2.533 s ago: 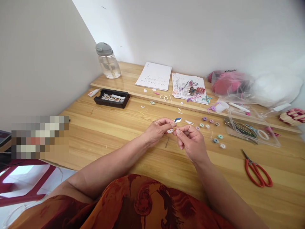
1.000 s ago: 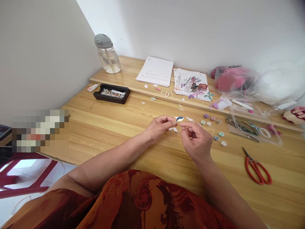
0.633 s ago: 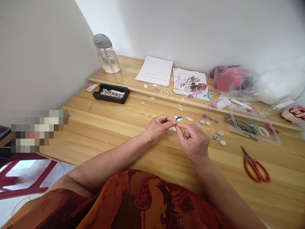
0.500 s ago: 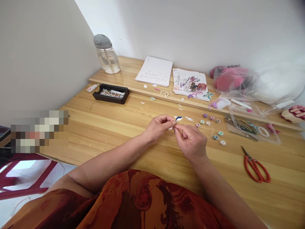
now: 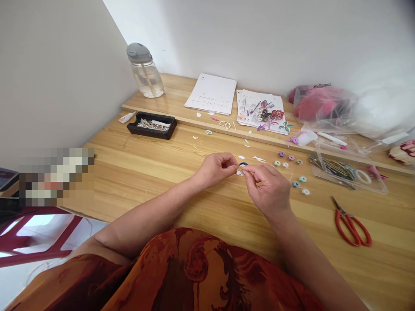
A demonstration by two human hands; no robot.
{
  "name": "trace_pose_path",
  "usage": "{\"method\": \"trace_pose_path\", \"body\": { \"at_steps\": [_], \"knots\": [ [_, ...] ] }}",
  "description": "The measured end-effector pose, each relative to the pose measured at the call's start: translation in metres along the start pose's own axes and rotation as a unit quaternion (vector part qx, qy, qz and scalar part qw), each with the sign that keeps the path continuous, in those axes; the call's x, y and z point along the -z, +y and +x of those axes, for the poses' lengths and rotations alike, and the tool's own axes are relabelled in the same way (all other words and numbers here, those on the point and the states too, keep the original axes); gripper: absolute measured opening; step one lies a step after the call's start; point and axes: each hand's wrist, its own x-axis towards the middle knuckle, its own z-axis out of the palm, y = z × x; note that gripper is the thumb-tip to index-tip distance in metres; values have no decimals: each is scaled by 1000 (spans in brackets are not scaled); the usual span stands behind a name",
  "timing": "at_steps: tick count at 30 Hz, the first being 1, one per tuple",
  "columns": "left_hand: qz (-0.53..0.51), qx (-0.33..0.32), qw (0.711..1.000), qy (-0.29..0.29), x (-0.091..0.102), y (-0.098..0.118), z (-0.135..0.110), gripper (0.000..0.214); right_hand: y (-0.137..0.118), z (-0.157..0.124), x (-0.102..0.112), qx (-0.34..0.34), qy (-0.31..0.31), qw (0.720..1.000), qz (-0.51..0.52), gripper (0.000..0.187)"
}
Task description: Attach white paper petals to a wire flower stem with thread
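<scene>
In the middle of the head view, a small petal-shaped piece [image 5: 243, 164] with a dark blue edge shows between my fingertips. My left hand [image 5: 218, 169] pinches its left end with thumb and forefinger. Just to the right, my right hand [image 5: 269, 188] is closed in a pinch beside the piece; what its fingertips hold is too small to make out. A white paper scrap [image 5: 240, 173] partly shows below the fingertips. Beyond the hands lie a white oval cutout [image 5: 241, 157] and a spiky white cutout [image 5: 259, 159].
Several thread spools [image 5: 295, 184] lie right of my hands, with red-handled scissors [image 5: 352, 229] and a clear tray [image 5: 372, 185] of tools farther right. A black bead tray [image 5: 152, 132] sits left. Behind stand a water bottle [image 5: 147, 77], paper sheets [image 5: 207, 91] and finished flowers [image 5: 270, 116].
My hands have drawn slightly apart, the right one moving right. The petal piece now shows mostly its dark blue edge. The view has shifted slightly.
</scene>
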Motion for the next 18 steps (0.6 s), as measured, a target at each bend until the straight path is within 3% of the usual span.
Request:
{"method": "trace_pose_path", "body": {
  "at_steps": [6, 12, 14, 18],
  "knots": [
    [142, -92, 983, -75, 7, 1, -1, 17, 8, 3, 5, 18, -50, 998, 24, 13],
    [127, -97, 978, -135, 13, 7, -1, 17, 13, 7, 7, -91, -82, 977, 176, 7],
    [83, -83, 981, -155, 14, 8, -2, 17, 15, 8, 6, -160, -94, 950, 252, 7],
    [11, -50, 981, -189, 16, 11, -3, 17, 19, 10, 5, -279, -152, 864, 391, 19]
  ]
}}
